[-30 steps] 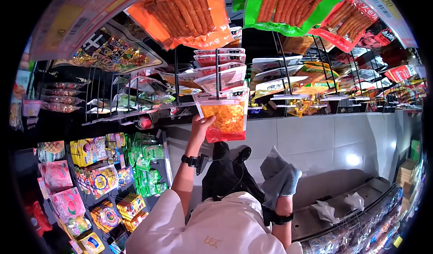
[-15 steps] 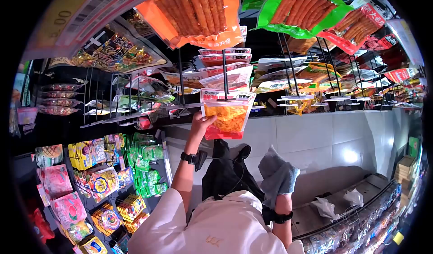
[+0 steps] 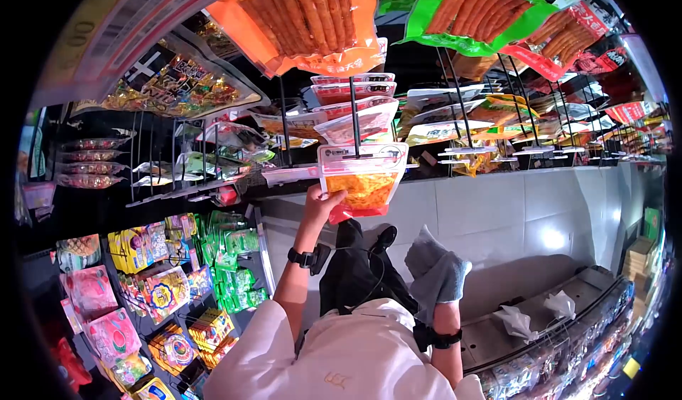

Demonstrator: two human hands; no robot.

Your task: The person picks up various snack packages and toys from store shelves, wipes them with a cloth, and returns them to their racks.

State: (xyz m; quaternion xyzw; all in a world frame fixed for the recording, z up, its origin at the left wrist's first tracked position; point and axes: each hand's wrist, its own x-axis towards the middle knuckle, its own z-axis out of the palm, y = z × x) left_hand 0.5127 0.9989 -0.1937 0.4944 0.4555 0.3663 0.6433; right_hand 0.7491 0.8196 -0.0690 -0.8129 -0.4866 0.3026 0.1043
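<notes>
A clear-windowed snack packet (image 3: 364, 187) with orange-yellow food inside and a red bottom band hangs at the front of a black hook. My left hand (image 3: 321, 204) is closed on its lower left edge, thumb across the front. Behind it, several similar packets (image 3: 356, 109) hang along the same hook. A grey cloth (image 3: 435, 268) is bunched over my right hand (image 3: 449, 305), low on the right, and hides the fingers. That hand is well apart from the packets.
Above hang large sausage packs, one orange (image 3: 302, 23) and one green (image 3: 476, 13). White label holders (image 3: 302, 175) stick out on the hook ends. Candy bags (image 3: 114, 336) fill the lower left rack. A dark ledge (image 3: 490, 336) with crumpled white tissues (image 3: 515, 322) stands at lower right.
The packet has shifted slightly right and tilted, with my left hand still on it. More of the label holder to its left now shows. The right hand with the cloth has barely moved.
</notes>
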